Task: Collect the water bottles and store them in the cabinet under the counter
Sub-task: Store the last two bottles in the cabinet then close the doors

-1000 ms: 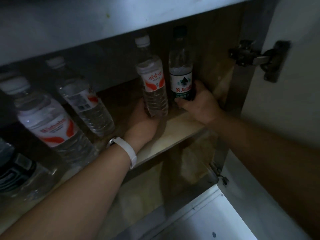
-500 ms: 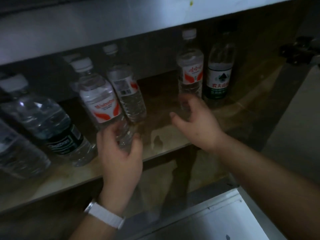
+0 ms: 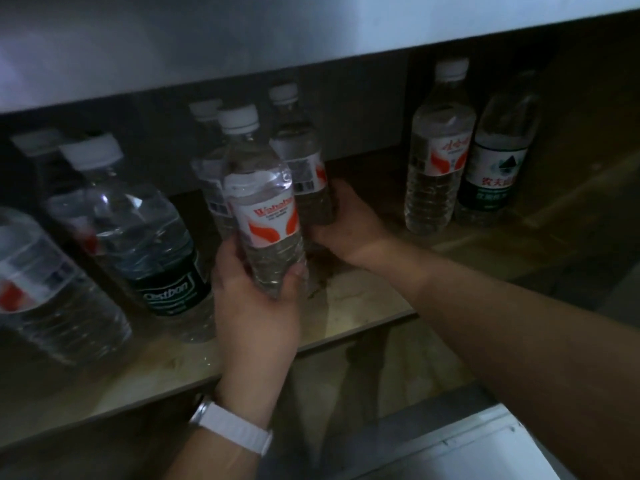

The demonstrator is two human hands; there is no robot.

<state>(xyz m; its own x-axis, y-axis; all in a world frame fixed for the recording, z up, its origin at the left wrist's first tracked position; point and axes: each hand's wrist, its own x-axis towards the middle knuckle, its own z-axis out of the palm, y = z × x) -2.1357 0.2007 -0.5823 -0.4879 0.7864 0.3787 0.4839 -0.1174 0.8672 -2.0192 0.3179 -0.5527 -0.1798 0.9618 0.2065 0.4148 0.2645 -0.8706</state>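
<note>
Inside the dim cabinet, my left hand (image 3: 256, 299) grips the base of a clear water bottle with a red-and-white label (image 3: 263, 206), held upright just above the wooden shelf (image 3: 363, 306). My right hand (image 3: 349, 223) grips the lower part of a second bottle with a barcode label (image 3: 304, 161) right behind it. A third bottle (image 3: 211, 174) stands partly hidden behind these two. Farther right stand a red-labelled bottle (image 3: 440, 154) and a green-labelled bottle (image 3: 498, 161), side by side.
Larger bottles crowd the shelf's left: a dark-labelled one (image 3: 152, 244) and a red-labelled one (image 3: 45, 285). The pale counter edge (image 3: 277, 39) overhangs the opening. A white surface (image 3: 467, 448) shows at the lower right, below the shelf.
Both hands let go of the two bottles at the right and moved left. The left hand now holds a red-labelled bottle, the right hand the one behind it. The view swung left.
</note>
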